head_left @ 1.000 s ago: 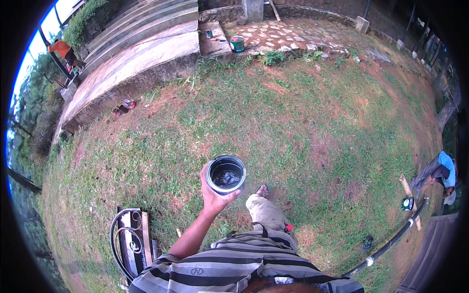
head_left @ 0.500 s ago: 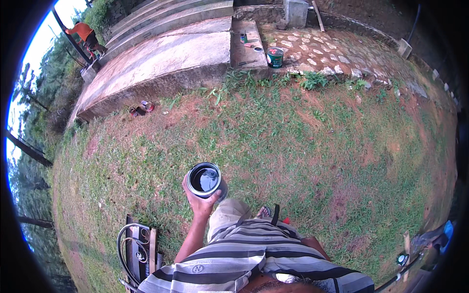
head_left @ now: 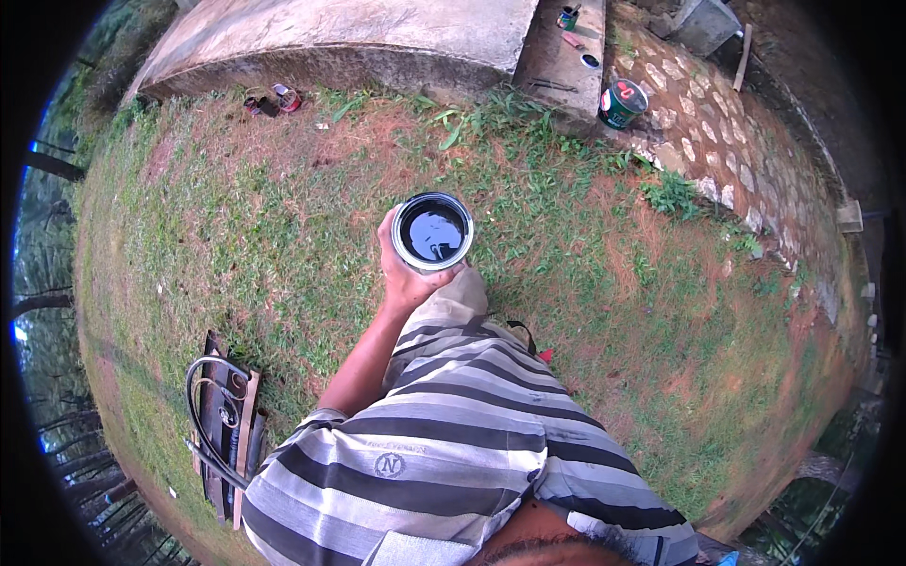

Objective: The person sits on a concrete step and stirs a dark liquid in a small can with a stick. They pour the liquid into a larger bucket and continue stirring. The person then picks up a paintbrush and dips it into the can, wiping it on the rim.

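My left hand (head_left: 409,281) is closed around an open metal can (head_left: 434,226) of glossy dark liquid, upright in the middle of the view. The liquid shows a pale reflection. Fingers wrap the can's left and lower side, with the forearm coming up from below. Beneath the can are my pale trouser leg (head_left: 453,302) and striped shirt (head_left: 406,453). My right hand does not show.
Grass surrounds me. Ahead are a concrete ledge (head_left: 340,38), a green paint bucket (head_left: 621,108), small tins (head_left: 567,17), a stone-paved strip (head_left: 717,160) and red-and-dark items (head_left: 272,101). A black metal scrollwork piece (head_left: 226,415) lies on boards at lower left. Trees edge the left.
The view has turned and tilted, moving the ledge upward and bucket rightward. The held can sits higher in view. The orange-clad person and most of the blue-clad one have left view.
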A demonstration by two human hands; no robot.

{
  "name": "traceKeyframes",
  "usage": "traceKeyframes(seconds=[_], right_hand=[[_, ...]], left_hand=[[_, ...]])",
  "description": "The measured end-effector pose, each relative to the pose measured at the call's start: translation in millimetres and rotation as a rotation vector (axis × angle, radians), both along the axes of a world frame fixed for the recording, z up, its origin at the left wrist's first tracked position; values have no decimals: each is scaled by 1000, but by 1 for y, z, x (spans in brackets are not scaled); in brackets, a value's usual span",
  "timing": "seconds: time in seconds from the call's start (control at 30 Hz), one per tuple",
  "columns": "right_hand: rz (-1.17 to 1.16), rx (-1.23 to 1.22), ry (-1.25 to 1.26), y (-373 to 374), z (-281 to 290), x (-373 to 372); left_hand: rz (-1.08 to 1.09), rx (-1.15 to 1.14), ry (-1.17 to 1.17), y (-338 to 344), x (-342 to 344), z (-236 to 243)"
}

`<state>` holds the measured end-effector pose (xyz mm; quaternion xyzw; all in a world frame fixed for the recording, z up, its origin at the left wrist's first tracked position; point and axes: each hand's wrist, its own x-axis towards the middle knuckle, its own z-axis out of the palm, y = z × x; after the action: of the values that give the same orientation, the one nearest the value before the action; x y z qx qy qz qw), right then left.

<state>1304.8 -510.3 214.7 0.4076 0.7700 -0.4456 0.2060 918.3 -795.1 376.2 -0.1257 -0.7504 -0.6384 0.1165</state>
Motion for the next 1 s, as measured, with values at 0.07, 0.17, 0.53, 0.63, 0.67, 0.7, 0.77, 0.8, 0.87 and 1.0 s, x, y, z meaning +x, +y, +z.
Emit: traceKeyframes(seconds=[0.07,0.17,0.53,0.63,0.67,0.7,0.77,0.8,0.87,1.0], right_hand=[[-39,47,68,26,-2,-59],[-83,132,174,68,3,-142],[-7,-94,91,240,8,-456],[172,-376,-200,322,10,-535],[206,-505,-375,368,35,-581],[236,-512,-451,398,41,-611],[357,-424,-501,450,41,-673],[438,-320,-470,470,35,-706],[475,-102,-335,499,1,-780],[462,158,32,537,-116,-1010]], left_hand=[[-74,10,-21,38,-66,7],[-105,-26,-43,96,-168,0],[17,-163,-147,307,-559,-141],[126,-214,-183,327,-644,-208],[167,-225,-199,335,-672,-232],[186,-314,-259,351,-696,-246],[189,-256,-211,372,-741,-275],[226,-329,-185,376,-764,-294],[227,-328,-176,394,-795,-319],[335,-343,-163,383,-822,-345]])
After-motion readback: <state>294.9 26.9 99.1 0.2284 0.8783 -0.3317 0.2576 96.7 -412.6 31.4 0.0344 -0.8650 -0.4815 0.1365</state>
